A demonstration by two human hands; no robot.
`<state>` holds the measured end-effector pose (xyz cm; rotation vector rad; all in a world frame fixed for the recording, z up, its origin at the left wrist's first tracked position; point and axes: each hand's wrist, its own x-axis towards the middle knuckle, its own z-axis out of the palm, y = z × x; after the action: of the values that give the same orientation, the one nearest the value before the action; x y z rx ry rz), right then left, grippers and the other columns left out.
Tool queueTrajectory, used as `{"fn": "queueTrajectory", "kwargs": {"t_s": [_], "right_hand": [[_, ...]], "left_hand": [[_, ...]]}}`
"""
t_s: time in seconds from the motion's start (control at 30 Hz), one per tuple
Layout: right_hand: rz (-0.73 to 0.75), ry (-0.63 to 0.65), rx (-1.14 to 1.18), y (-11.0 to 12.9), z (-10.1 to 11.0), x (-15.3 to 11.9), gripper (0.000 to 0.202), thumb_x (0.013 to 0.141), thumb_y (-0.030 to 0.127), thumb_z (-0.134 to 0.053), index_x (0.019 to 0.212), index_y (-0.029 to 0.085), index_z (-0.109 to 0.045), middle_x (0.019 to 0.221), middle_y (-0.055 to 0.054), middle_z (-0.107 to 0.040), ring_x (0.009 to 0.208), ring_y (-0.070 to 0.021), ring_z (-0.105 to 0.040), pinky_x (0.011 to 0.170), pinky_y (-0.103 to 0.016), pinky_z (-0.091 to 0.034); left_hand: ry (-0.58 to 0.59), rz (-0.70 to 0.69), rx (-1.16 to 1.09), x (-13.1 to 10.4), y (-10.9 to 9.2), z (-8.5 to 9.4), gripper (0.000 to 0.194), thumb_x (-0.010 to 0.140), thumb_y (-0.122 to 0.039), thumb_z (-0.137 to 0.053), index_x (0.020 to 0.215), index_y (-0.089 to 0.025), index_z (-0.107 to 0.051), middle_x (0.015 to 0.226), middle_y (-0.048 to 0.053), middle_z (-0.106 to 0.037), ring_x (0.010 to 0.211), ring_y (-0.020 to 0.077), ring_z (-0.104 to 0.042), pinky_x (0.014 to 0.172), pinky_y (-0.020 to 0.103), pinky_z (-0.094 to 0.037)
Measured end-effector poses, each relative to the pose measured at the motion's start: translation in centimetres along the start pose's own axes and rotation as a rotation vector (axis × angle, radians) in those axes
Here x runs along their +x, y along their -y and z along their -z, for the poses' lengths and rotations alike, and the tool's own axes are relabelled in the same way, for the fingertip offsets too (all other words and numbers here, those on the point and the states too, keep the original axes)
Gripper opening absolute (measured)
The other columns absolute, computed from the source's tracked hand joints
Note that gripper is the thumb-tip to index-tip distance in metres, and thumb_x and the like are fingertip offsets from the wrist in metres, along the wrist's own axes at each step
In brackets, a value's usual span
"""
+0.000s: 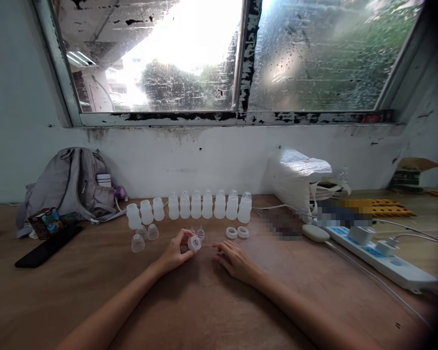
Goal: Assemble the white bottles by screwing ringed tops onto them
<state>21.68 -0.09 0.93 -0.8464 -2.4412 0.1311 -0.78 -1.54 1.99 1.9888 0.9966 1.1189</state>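
My left hand [175, 250] pinches a white bottle collar ring [194, 243] between thumb and fingers, its round face turned toward me. Something clear sits in its opening; I cannot make out the detail. Just behind it are clear silicone nipples [201, 234] on the table. My right hand [235, 260] rests on the wood with its fingers loosely stretched and holds nothing. Beyond it lie two more white collar rings [231, 233], side by side. Left of my left hand stand three uncapped frosted baby bottles [146, 212], with several clear dome caps [137, 243] in front of them.
A row of several capped bottles [207, 206] stands toward the wall. On the left are a grey backpack [71, 180], a small box [46, 222] and a black phone [48, 247]. A power strip [379, 255] with cables and a white bag [295, 177] occupy the right.
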Motion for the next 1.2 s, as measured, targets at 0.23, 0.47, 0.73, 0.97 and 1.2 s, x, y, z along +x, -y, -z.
{"fn": "queueTrajectory", "kwargs": {"t_s": [0.23, 0.47, 0.73, 0.97, 1.2], "right_hand": [[0.041, -0.020, 0.103, 2.0, -0.4, -0.1, 0.026, 0.082, 0.027, -0.045, 0.107, 0.019, -0.047, 0.096, -0.008, -0.055, 0.090, -0.0193, -0.050, 0.079, -0.033, -0.040], [0.015, -0.058, 0.113, 2.2, -0.8, 0.0, 0.017, 0.083, 0.026, -0.043, 0.096, 0.019, -0.052, 0.087, -0.006, -0.054, 0.079, -0.0157, -0.053, 0.070, -0.026, -0.042], [-0.014, -0.115, 0.141, 2.0, -0.6, -0.2, 0.018, 0.083, 0.022, -0.042, 0.097, 0.020, -0.052, 0.085, -0.005, -0.052, 0.075, -0.0150, -0.052, 0.068, -0.025, -0.043], [0.036, -0.105, 0.165, 1.6, -0.9, -0.4, 0.022, 0.082, 0.016, -0.039, 0.100, 0.022, -0.050, 0.093, -0.006, -0.051, 0.080, -0.0153, -0.051, 0.072, -0.026, -0.043], [0.038, -0.092, 0.153, 0.9, -1.1, -0.6, 0.017, 0.082, 0.014, -0.038, 0.094, 0.020, -0.049, 0.090, -0.006, -0.051, 0.077, -0.0144, -0.051, 0.069, -0.025, -0.042]], "left_hand": [[0.199, -0.152, 0.337, -1.0, -0.7, -0.7, 0.041, 0.073, -0.027, -0.058, 0.109, -0.019, -0.040, 0.112, 0.011, -0.053, 0.107, 0.0218, -0.047, 0.091, 0.037, -0.035], [0.219, -0.248, 0.552, -1.0, -0.4, -1.0, 0.048, 0.070, -0.045, -0.058, 0.109, -0.019, -0.046, 0.111, 0.011, -0.054, 0.110, 0.0230, -0.044, 0.092, 0.037, -0.034], [-0.001, -0.236, 0.742, -0.8, -1.0, 0.5, 0.024, 0.082, -0.031, -0.043, 0.101, -0.020, -0.052, 0.106, 0.008, -0.056, 0.103, 0.0222, -0.046, 0.091, 0.039, -0.032], [-0.485, 0.056, 1.190, 3.3, 1.3, 7.3, 0.033, 0.076, -0.024, -0.045, 0.107, -0.015, -0.052, 0.127, 0.015, -0.039, 0.122, 0.0315, -0.024, 0.096, 0.047, -0.021], [-0.481, 0.162, 1.350, 6.0, 3.1, 10.2, 0.027, 0.080, -0.021, -0.037, 0.098, -0.014, -0.056, 0.132, 0.014, -0.034, 0.125, 0.0305, -0.019, 0.094, 0.053, -0.016]]}}
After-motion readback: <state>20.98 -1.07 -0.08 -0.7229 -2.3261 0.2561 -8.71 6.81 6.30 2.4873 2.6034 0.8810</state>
